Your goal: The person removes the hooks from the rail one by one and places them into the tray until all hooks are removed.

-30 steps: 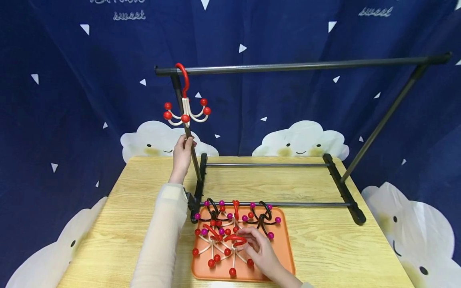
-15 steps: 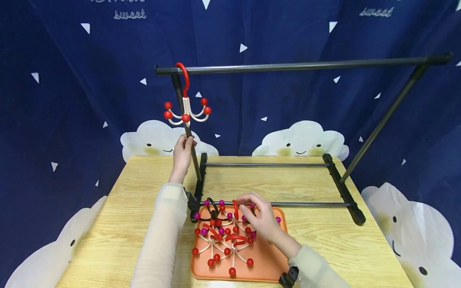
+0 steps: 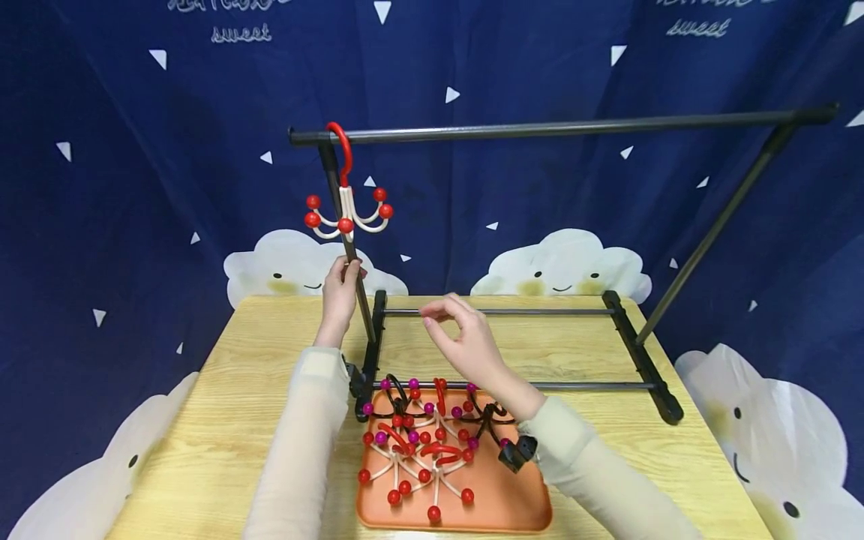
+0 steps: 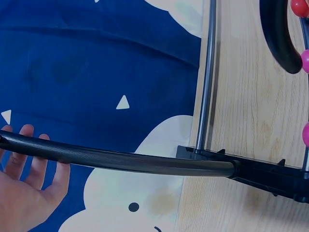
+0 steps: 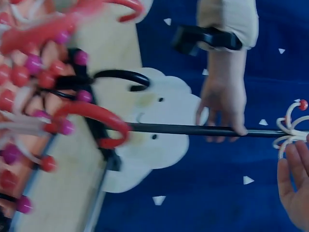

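My left hand (image 3: 340, 296) holds the left upright post (image 3: 364, 307) of a black clothes rack; in the left wrist view its fingers (image 4: 38, 169) lie behind the post. Above that hand, a white hook hanger (image 3: 346, 196) with red balls and a red hook hangs at the left end of the top bar (image 3: 513, 130). My right hand (image 3: 466, 341) is raised beyond the tray with fingers and thumb loosely bent, holding nothing. On the orange tray (image 3: 502, 514) lie several hangers, including a red-and-white one (image 3: 436, 471) and a black one (image 3: 487, 414) with magenta balls.
The rack's right post (image 3: 715, 225) and black feet (image 3: 641, 356) stand on the wooden table (image 3: 702, 480). Its lower front bar (image 3: 594, 386) runs just behind the tray. A blue cloth (image 3: 540, 187) with white clouds hangs behind the table.
My right hand has risen from over the hangers on the tray, moving up and away toward the rack. My left hand stays on the post. The hung hanger keeps its place.
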### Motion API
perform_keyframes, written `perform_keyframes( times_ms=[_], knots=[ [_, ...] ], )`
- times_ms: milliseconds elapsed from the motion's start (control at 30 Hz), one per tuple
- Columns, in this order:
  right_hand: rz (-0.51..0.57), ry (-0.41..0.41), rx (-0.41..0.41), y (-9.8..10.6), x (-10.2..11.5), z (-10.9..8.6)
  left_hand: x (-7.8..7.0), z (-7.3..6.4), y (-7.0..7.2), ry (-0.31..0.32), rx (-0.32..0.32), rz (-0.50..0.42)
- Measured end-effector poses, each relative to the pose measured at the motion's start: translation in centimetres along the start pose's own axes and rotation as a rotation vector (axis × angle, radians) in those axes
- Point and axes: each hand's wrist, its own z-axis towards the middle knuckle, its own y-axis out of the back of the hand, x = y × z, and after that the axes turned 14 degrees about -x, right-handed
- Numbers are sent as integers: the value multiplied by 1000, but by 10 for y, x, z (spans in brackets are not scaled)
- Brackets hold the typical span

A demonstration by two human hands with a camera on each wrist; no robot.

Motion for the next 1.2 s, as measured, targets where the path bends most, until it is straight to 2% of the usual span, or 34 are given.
perform_keyframes(
  times_ms=[167, 200, 333, 533, 733, 867, 1000, 1200],
  knots=[
    [-11, 44, -3, -10, 10, 35, 1, 1, 1, 2, 5, -5],
    [-13, 48, -5, -11, 12, 42, -4, -1, 2, 2, 7, -5],
    [-45, 52, -6, -18, 21, 69, -5, 1, 1, 5, 3, -13],
    [-104, 12, 1, -26, 28, 98, -1, 1, 0, 4, 1, 1],
    [-96, -29, -31, -39, 36, 126, 1, 1, 1, -1, -10, 15],
    [-106, -63, -39, -48, 44, 145, 1, 1, 2, 1, -9, -15],
    [-124, -95, -37, -57, 53, 158, 1, -1, 2, 17, -3, -28],
    [-136, -167, -30, -68, 63, 174, 1, 0, 1, 13, 9, 10]
  ],
)
